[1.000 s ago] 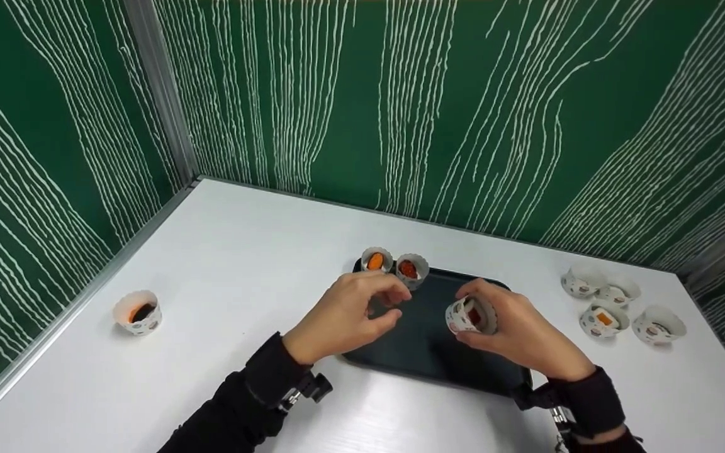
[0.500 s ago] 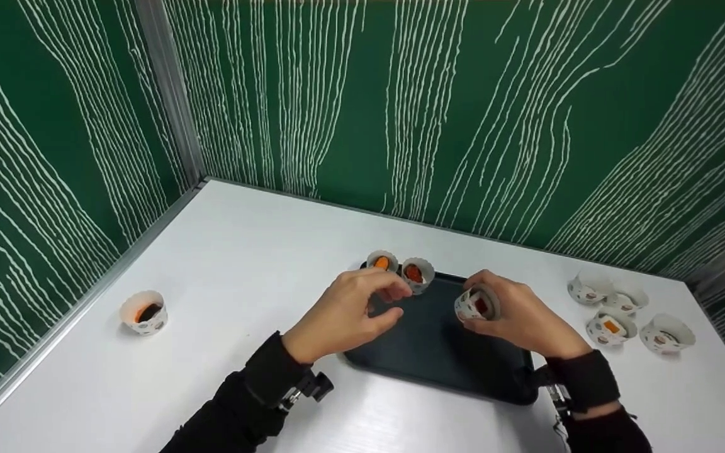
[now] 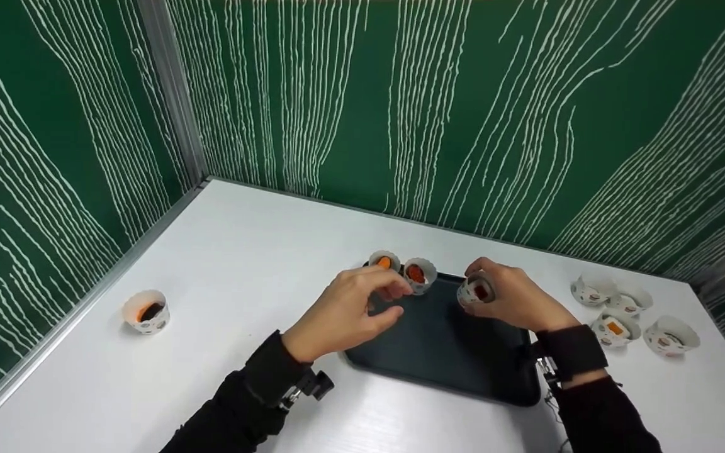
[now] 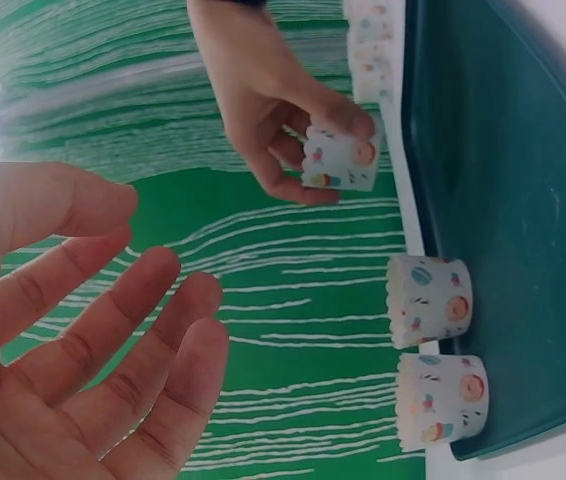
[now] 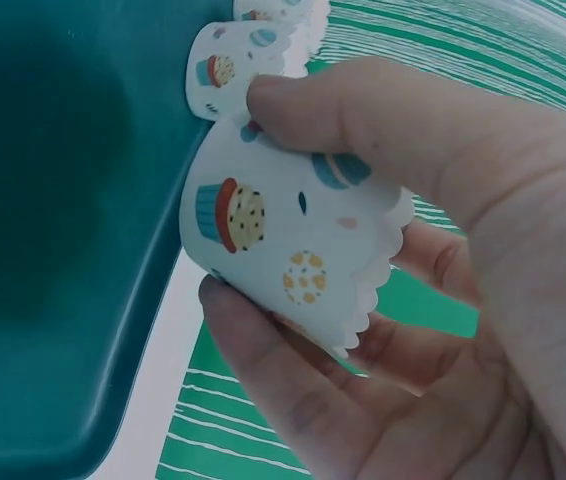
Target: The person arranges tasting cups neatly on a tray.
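Observation:
My right hand (image 3: pixel 513 294) grips a scalloped paper baking cup (image 5: pixel 273 230) printed with cupcakes, thumb on one side and fingers on the other. In the head view something dark red in white shows inside it. The cup is held above the right part of a dark tray (image 3: pixel 438 346). My left hand (image 3: pixel 350 308) hovers over the tray's left side, fingers loosely bent with nothing in them. Just beyond it, at the tray's back left, stand a cup with an orange piece (image 3: pixel 384 261) and a cup with a red piece (image 3: pixel 419 275).
Several more paper cups (image 3: pixel 614 327) stand together at the right of the white table (image 3: pixel 243 251), one with an orange-and-white piece (image 3: pixel 615 328). A lone cup (image 3: pixel 147 311) with something black and orange is at the left. Green walls (image 3: pixel 350 94) with white lines enclose the table.
My right hand has carried its cup slightly away from me and to the right, toward the tray's back edge. The left hand has stayed almost still. The head view has shifted slightly.

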{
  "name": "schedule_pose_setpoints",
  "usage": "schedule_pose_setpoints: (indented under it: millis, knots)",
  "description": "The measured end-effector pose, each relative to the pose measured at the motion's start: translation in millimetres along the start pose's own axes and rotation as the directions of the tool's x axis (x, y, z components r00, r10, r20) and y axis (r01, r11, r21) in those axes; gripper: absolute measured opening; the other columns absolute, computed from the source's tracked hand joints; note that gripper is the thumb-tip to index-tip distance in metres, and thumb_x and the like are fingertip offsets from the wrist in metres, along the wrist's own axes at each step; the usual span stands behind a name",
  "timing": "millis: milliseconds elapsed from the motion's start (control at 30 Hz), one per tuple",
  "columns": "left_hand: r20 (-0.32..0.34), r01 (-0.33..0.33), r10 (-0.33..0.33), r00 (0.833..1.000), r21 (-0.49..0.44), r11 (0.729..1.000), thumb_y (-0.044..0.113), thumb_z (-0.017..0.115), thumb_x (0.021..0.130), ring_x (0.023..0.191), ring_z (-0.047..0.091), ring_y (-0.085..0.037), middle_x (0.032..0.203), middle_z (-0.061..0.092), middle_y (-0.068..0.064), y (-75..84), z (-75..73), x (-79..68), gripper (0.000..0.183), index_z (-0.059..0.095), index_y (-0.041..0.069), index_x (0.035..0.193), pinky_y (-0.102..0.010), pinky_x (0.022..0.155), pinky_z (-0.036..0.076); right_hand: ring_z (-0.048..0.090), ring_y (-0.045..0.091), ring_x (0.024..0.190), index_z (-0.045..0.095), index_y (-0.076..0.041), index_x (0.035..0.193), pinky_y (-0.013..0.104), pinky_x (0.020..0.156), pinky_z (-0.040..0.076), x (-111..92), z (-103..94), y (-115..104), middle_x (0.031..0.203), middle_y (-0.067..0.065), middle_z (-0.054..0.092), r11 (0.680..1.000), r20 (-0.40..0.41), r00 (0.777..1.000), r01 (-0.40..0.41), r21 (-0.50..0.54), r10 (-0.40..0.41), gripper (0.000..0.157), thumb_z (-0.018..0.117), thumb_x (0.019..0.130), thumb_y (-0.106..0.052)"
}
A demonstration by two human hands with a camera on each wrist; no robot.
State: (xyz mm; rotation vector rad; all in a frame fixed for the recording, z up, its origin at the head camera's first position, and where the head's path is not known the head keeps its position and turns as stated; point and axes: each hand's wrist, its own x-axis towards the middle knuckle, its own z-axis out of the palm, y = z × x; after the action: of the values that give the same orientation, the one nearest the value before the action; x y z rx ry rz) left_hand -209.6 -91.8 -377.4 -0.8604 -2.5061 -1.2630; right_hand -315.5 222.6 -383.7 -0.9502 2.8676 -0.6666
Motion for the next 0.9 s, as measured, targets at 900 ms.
schedule_pose_setpoints:
  millis: [900]
  knots:
    - [0.027,0.007,-0.008,1.000,0.018,1.000,0.012,0.076,0.099,0.104,0.070,-0.019,0.114,0.075,-0.003,-2.1,4.7,0.4,0.019,0.075,0.012,0.118,-0.033,0.093,0.058,0.070,0.036,0.105,0.061,0.004,0.135,0.055,0.092,0.057,43.2,31.0,9.5,0.121,0.026,0.073,0.989,0.128,0.983,-0.124,-0.076,0.133,0.056,0.082,0.089,-0.019]
